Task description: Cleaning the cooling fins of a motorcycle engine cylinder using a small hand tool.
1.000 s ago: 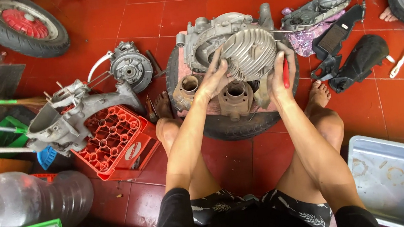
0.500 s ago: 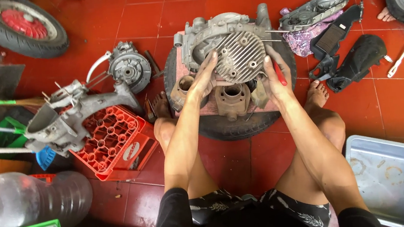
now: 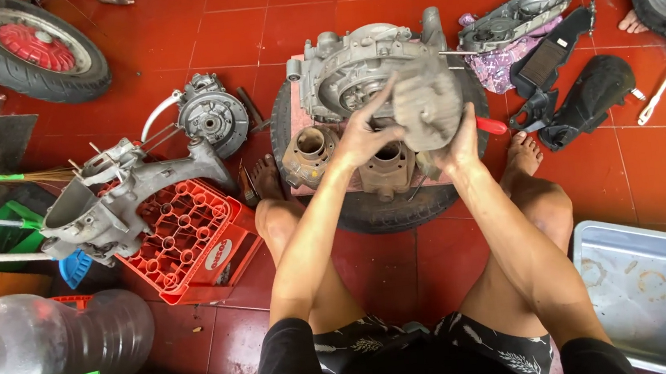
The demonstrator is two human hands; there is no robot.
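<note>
1. The person sits on the red tile floor with an engine case lying on a tyre between the feet.
2. Both hands hold a grey finned cylinder lifted just above the case, blurred in the picture.
3. The left hand is spread: its fingers reach up along the cylinder's left side, with the thumb lower down.
4. The right hand cups the cylinder's lower right edge from beneath, fingers curled around it. A red handle shows just beside this hand; whether the hand grips it cannot be told.
5. The cylinder lies between the hands, ahead of both wrists, its long axis tilted up and away from the person.
6. Directly below it sits a round opening in the case; another bore lies to its left, nearer the left hand.
7. Neither hand is clearly nearer; the cylinder sits slightly toward the right.
</note>
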